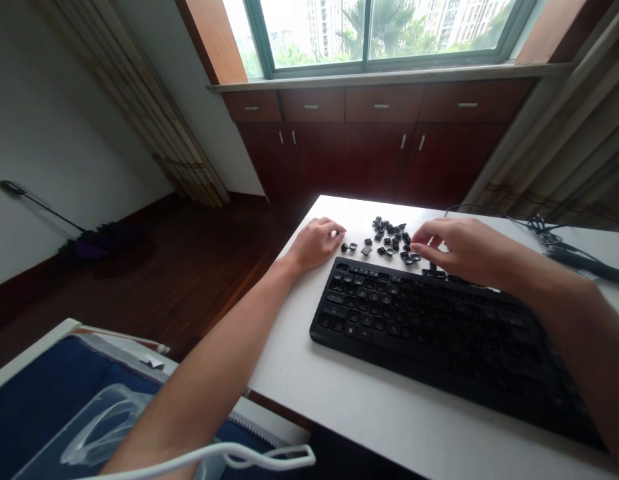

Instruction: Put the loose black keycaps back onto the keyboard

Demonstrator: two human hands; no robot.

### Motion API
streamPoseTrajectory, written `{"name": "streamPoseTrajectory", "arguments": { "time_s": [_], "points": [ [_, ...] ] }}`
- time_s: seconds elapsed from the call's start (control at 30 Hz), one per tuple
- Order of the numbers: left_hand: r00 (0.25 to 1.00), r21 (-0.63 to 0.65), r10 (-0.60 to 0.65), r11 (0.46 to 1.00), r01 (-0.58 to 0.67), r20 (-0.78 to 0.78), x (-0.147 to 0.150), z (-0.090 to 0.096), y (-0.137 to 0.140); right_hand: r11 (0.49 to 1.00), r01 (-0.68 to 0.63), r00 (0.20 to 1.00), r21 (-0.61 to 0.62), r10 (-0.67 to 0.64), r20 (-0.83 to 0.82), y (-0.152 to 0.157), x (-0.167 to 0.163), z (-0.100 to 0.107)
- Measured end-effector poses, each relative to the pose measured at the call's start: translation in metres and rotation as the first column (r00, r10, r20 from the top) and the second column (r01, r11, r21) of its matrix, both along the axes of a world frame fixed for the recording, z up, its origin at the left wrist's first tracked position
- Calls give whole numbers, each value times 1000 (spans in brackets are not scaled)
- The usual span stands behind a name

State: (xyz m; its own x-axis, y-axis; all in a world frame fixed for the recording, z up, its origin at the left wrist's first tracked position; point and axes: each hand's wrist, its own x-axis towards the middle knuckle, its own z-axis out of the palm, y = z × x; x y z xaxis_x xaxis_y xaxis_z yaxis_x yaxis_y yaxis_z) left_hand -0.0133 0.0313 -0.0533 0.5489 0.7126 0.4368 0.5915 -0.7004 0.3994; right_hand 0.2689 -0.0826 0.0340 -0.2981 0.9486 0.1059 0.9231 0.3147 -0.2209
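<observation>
A black keyboard (384, 340) lies slantwise on the white table, and many of its key positions look bare. Loose black keycaps (389, 230) are scattered behind it, several in a pile and a few apart to the left. My left hand (316, 243) rests at the table's left edge, its fingers curled, with a small dark piece like a keycap showing between thumb and forefinger. Over the right side of the pile, my right hand (452, 240) has thumb and forefinger brought together in a pinch. Whatever is between those fingertips cannot be made out.
Behind my right hand a coiled black cable (542, 230) lies on the white table (309, 393). At lower left stands a blue fabric surface with a clear plastic bag (104, 427). A white curved bar (269, 460) crosses the bottom. Wooden cabinets (374, 147) stand under the window.
</observation>
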Motion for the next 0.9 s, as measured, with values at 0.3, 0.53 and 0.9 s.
{"name": "streamPoseTrajectory", "arguments": {
  "time_s": [0.3,0.53,0.9],
  "points": [
    [1000,3,-2,1000,2,28,1,-2,0,914,-340,936,-223,306,-174,-46,-63,4],
    [999,-3,-5,1000,6,49,2,-2,-1,893,-355,931,-276,311,-191,-54,-78,-8],
    [998,1,-9,1000,9,54,1,-3,-2,967,-222,974,-128,226,17,-65,-88,-17]
  ]
}}
